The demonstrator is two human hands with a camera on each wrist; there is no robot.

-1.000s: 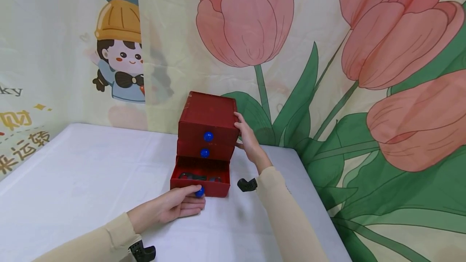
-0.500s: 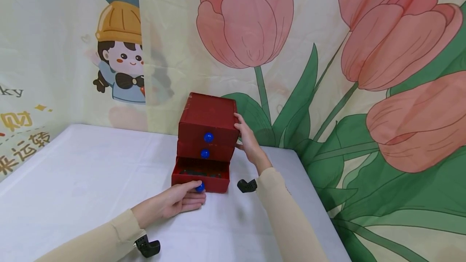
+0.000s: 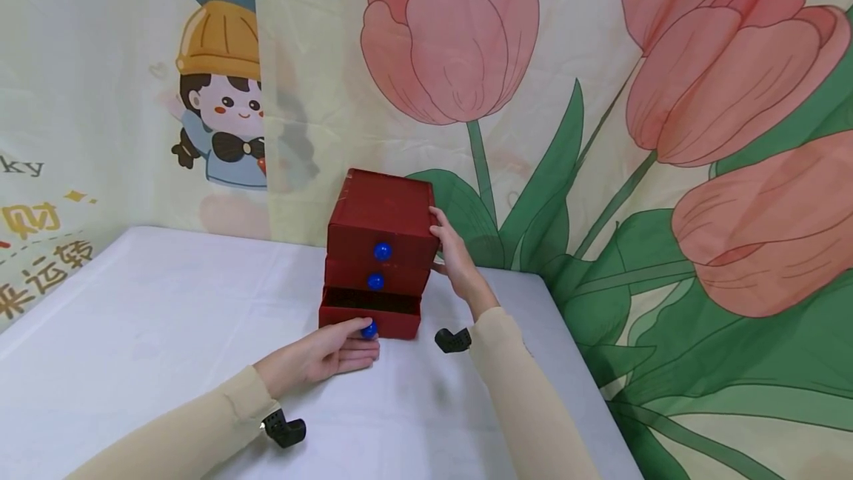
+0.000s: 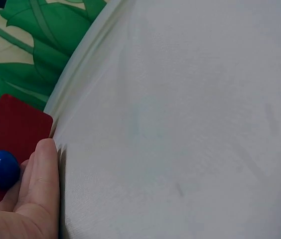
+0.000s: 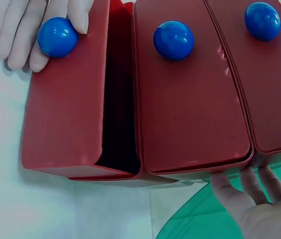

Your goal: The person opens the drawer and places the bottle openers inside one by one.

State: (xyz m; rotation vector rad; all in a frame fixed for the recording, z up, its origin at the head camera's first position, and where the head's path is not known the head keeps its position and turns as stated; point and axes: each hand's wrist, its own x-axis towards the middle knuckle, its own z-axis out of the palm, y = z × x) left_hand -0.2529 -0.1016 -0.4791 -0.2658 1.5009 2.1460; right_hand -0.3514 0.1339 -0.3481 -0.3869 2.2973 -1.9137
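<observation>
A small red chest of drawers (image 3: pixel 381 202) with round blue knobs stands on the table, its bottom drawer (image 3: pixel 400 324) pulled partly out. My left hand (image 3: pixel 326 350) holds the bottom drawer's blue knob (image 5: pixel 57 37) between thumb and fingers, the other fingers stretched out below it. In the left wrist view that knob (image 4: pixel 3 169) sits beside the fingers, against the red drawer front (image 4: pixel 18 124). My right hand (image 3: pixel 460 254) rests on the chest's right side, its fingertips (image 5: pixel 222 181) touching the wall. The drawer's inside is dark and its contents are hidden.
The upper two drawers, with a top knob (image 3: pixel 382 251) and a middle knob (image 3: pixel 376 281), are closed. A white cloth (image 3: pixel 166 317) covers the table. Behind it hangs a curtain (image 3: pixel 320 58) printed with tulips and a cartoon figure.
The bottom drawer has slid inward, my left hand travelling with its knob. Dark items seen inside it earlier are now out of sight. My right hand stays on the chest's side.
</observation>
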